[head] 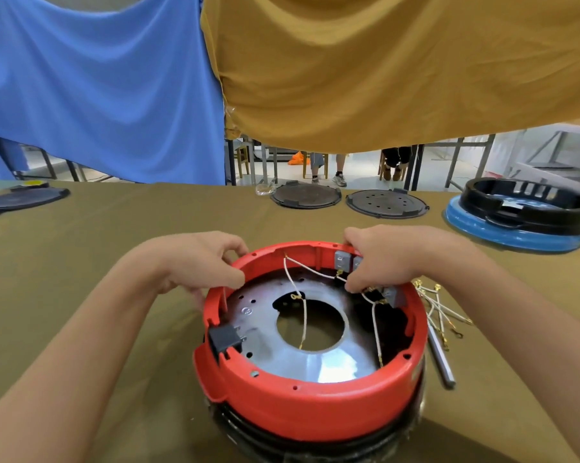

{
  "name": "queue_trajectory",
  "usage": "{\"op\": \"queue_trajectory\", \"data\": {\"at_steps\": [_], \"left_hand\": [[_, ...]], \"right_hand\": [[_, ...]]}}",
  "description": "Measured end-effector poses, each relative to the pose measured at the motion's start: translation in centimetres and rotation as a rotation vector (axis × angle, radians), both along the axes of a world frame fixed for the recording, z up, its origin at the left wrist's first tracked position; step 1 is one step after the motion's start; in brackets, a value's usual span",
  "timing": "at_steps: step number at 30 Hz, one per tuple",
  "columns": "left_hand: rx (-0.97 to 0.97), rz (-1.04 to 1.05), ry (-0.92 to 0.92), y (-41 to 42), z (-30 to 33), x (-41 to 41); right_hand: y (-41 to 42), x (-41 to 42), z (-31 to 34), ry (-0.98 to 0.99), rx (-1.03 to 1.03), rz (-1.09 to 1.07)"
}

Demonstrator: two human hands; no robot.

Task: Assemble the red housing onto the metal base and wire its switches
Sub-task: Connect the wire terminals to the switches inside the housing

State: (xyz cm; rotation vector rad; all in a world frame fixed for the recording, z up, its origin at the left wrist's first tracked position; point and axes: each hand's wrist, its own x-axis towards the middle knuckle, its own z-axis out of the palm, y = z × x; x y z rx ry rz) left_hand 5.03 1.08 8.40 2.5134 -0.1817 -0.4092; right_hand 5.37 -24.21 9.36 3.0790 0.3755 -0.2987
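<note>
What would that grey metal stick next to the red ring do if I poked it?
The grey metal rod looks round and smooth, so it would probably roll across the cloth-covered table. It looks straight and solid, so likely stiff, not bendy. The loose white wires lying over its far end might snag it and stop it.

Even, bright daylight; glare seen on the metal base [335,369] at 6 o'clock; edges bent by wide-angle distortion, corners softened.
</note>
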Motion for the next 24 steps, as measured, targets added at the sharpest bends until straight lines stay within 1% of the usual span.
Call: {"op": "queue_trajectory", "data": {"at_steps": [2,4,5,6,7,8,9,10,11,12,14,16,17,19,24], "left_hand": [[-0.035,0.011,-0.141,-0.3,-0.3,0.4],[-0.071,0.016,-0.289,-0.6,-0.6,0.7],[-0.097,0.019,-0.348,-0.7,-0.8,1.0],[-0.132,0.023,-0.390,-0.8,-1.2,1.2],[-0.181,0.027,-0.415,-0.9,-1.4,1.4],[-0.251,0.030,-0.416,-1.1,-1.6,1.6],[-0.334,0.036,-0.396,-1.2,-1.7,1.7],[-0.404,0.048,-0.357,-1.1,-1.6,1.8],[-0.432,0.062,-0.306,-0.9,-1.4,1.8],[-0.409,0.073,-0.245,-0.6,-1.1,1.7],[-0.275,0.074,-0.098,0.2,-0.6,1.4],[-0.172,0.051,0.015,0.6,-0.4,1.1],[-0.150,0.036,0.029,0.6,-0.4,1.0],[-0.146,0.007,-0.006,0.2,-0.5,1.1],[-0.211,-0.035,-0.094,-0.3,-0.9,1.4]], "right_hand": [[0.0,-0.2,0.3,0.069,0.015,-0.018],[-0.1,-0.4,0.8,0.189,0.107,-0.058],[-0.2,-0.6,1.1,0.233,0.119,-0.071],[-0.2,-0.8,1.3,0.236,0.077,-0.071],[-0.1,-0.9,1.4,0.186,-0.003,-0.059],[-0.1,-0.9,1.4,0.096,-0.077,-0.040],[0.1,-0.9,1.4,-0.013,-0.102,-0.009],[0.3,-0.9,1.3,-0.114,-0.064,0.045],[0.7,-1.0,1.2,-0.187,0.021,0.129],[1.1,-1.0,1.0,-0.222,0.125,0.232],[2.1,-1.3,0.6,-0.195,0.278,0.407],[2.9,-1.5,-0.3,-0.137,0.283,0.488],[3.2,-1.5,-0.9,-0.122,0.259,0.501],[3.5,-1.4,-1.6,-0.109,0.242,0.511],[2.6,-1.0,-0.7,-0.083,0.398,0.471]]}}
